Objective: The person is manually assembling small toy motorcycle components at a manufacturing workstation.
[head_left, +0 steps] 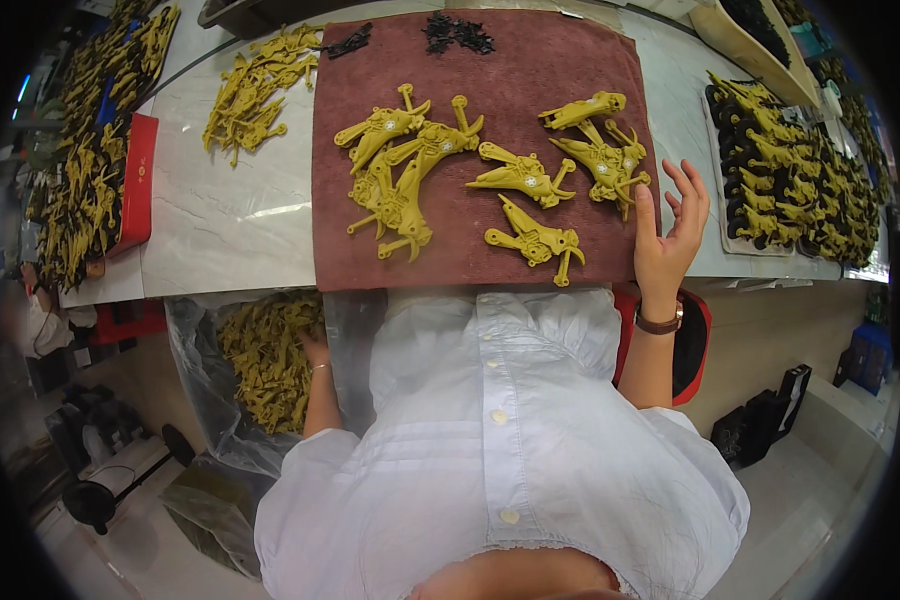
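Observation:
My left hand (pixel 315 349) reaches down into a clear plastic bag of olive-yellow plastic parts (pixel 260 365) below the table's front edge. Its fingers are lost among the parts, so what they hold does not show. At the mat's right edge, my right hand (pixel 673 232) is raised with fingers apart and nothing in it. Beside it on the brown-red cloth mat (pixel 450 262) lie several yellow parts shaped like mechanical pieces with pointed ends. The nearest is a yellow piece (pixel 610 162); another yellow piece (pixel 540 240) lies by the front edge.
Small black parts (pixel 457 36) sit at the mat's far edge. A loose heap of yellow parts (pixel 258 90) lies left of the mat. A red box (pixel 138 185) with yellow-and-black pieces stands far left. On the right is a tray of yellow-and-black pieces (pixel 780 170). A red bin (pixel 697 350) stands under the table.

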`<action>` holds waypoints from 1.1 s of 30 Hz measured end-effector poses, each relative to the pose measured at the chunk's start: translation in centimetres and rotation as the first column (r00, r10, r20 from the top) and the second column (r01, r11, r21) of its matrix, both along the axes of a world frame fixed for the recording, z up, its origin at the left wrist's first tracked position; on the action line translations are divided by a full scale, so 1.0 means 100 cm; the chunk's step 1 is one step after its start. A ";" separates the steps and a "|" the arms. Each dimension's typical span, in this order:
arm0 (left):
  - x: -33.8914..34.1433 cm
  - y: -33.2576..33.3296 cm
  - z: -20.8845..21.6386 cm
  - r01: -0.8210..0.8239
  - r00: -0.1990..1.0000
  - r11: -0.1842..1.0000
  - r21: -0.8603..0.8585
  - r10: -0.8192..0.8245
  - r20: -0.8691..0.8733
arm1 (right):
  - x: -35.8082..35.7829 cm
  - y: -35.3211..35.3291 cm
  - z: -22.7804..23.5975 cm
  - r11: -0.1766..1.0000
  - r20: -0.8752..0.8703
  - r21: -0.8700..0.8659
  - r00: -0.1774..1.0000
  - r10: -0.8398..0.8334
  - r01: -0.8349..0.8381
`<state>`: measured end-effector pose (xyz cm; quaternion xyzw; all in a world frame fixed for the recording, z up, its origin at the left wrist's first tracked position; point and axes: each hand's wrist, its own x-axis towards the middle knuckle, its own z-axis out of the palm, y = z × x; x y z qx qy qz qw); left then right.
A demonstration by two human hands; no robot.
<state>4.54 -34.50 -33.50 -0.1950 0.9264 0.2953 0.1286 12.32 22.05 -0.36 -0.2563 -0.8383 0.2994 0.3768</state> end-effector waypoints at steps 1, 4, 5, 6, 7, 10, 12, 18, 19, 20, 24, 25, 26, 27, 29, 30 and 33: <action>0.006 -0.018 0.011 -0.010 1.000 1.000 -0.009 0.010 -0.008 | -0.001 0.001 0.001 1.000 -0.008 -0.009 1.000 0.010 -0.010; 0.002 -0.022 0.069 -0.533 0.832 0.768 0.355 0.552 0.055 | 0.002 0.008 -0.005 1.000 -0.008 -0.021 1.000 -0.001 0.000; 0.001 -0.058 0.084 -0.574 0.813 0.776 0.261 0.579 0.067 | -0.001 0.008 -0.003 0.999 -0.011 -0.044 1.000 0.026 -0.027; -0.013 -0.021 0.131 -0.621 0.742 0.697 0.360 0.670 -0.017 | 0.003 0.012 -0.005 0.999 -0.003 -0.045 1.000 0.017 -0.017; -0.012 -0.035 0.149 -0.423 0.754 0.788 0.447 0.580 -0.309 | 0.000 0.012 -0.004 0.998 -0.017 -0.049 0.999 0.037 -0.038; -0.048 0.034 0.270 -0.213 0.566 0.775 0.596 0.594 -0.571 | -0.004 0.012 0.000 0.987 0.002 -0.121 0.994 0.105 -0.104; -0.069 0.090 0.323 0.083 0.470 0.742 0.666 0.559 -0.682 | -0.009 0.013 0.005 0.979 -0.011 -0.116 0.986 0.165 -0.165; -0.100 0.296 0.366 0.658 0.474 0.676 0.333 -0.028 -0.880 | -0.016 0.011 0.012 0.865 0.312 0.073 0.835 0.453 -0.497; -0.097 0.325 0.370 0.706 0.485 0.644 0.294 -0.137 -0.864 | -0.015 0.010 0.010 0.865 0.336 0.080 0.831 0.444 -0.495; -0.093 0.350 0.378 0.751 0.485 0.608 0.257 -0.245 -0.839 | -0.015 0.008 0.012 0.857 0.334 0.102 0.829 0.448 -0.505; -0.101 0.407 0.374 0.870 0.342 0.490 0.059 -0.512 -0.788 | -0.011 0.010 0.011 0.847 0.305 0.071 0.820 0.485 -0.527; -0.103 0.411 0.367 0.888 0.262 0.454 -0.071 -0.628 -0.733 | -0.011 0.009 0.011 0.839 0.289 0.050 0.812 0.507 -0.541; -0.106 0.414 0.359 0.891 0.257 0.448 -0.071 -0.628 -0.734 | -0.010 0.009 0.011 0.843 0.288 0.053 0.816 0.501 -0.536; -0.108 0.414 0.350 0.833 0.170 0.474 -0.285 -0.710 -0.684 | -0.011 0.009 0.012 0.846 0.280 0.037 0.818 0.502 -0.532; -0.107 0.418 0.347 0.686 0.123 0.456 -0.567 -0.840 -0.528 | -0.011 0.012 0.011 0.857 0.270 0.023 0.828 0.491 -0.515; -0.103 0.418 0.347 0.686 0.117 0.453 -0.569 -0.841 -0.528 | -0.012 0.014 0.012 0.867 0.289 0.061 0.840 0.459 -0.494; -0.094 0.411 0.347 0.710 0.098 0.432 -0.556 -0.843 -0.530 | -0.026 0.010 0.018 0.901 0.228 0.043 0.882 0.412 -0.432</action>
